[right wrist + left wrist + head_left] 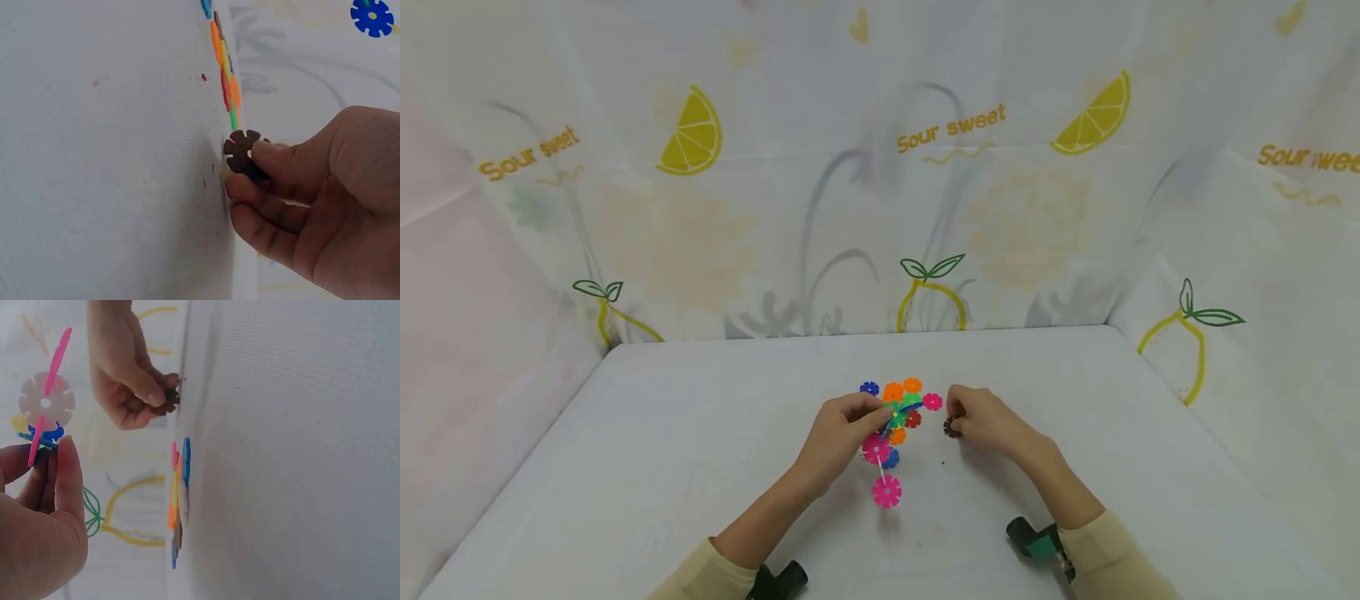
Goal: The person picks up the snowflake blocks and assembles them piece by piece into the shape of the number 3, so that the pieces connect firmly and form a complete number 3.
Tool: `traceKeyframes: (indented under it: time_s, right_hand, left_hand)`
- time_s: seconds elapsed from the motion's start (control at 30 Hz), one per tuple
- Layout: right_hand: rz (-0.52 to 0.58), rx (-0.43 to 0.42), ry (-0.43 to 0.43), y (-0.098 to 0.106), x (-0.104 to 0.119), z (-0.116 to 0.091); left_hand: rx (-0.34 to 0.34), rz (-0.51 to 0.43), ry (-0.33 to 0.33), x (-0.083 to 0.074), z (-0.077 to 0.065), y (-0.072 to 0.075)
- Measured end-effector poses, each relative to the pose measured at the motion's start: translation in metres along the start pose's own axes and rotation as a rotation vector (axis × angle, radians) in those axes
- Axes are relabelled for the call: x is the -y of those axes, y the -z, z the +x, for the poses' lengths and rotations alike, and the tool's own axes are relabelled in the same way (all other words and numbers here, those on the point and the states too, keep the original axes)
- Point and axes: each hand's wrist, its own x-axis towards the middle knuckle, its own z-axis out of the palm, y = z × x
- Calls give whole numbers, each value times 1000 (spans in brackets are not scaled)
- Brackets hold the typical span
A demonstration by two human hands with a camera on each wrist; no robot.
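My left hand (838, 442) pinches an assembled piece of slotted plastic snowflake discs, held above the table. Its lower end has a pink disc (887, 493); in the left wrist view a white disc (59, 400) is slotted between two pink ones. A blue disc (362, 15) shows at the top right of the right wrist view. Just right of the loose discs, my right hand (992, 421) pinches a brown snowflake disc (237, 150) between thumb and fingers, close to the tabletop. The left fingers partly hide where the piece is gripped.
Loose discs lie flat on the white table (700, 467) behind and below the left hand, among them an orange disc (912, 385), a dark blue disc (869, 388) and a pink disc (933, 402). A lemon-printed cloth (760, 208) hangs behind the table.
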Motion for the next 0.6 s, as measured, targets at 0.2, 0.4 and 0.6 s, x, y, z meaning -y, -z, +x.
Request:
traceKeyframes:
  time_s: [0.2, 0.4, 0.6]
  right_hand:
    - [150, 26, 52, 8, 2, -2]
    - [317, 26, 168, 18, 5, -4]
    - [380, -4, 252, 24, 9, -6]
  left_hand:
    - [-3, -17, -12, 0, 1, 1]
    - [0, -20, -7, 1, 3, 1]
    - [-11, -21, 7, 1, 2, 1]
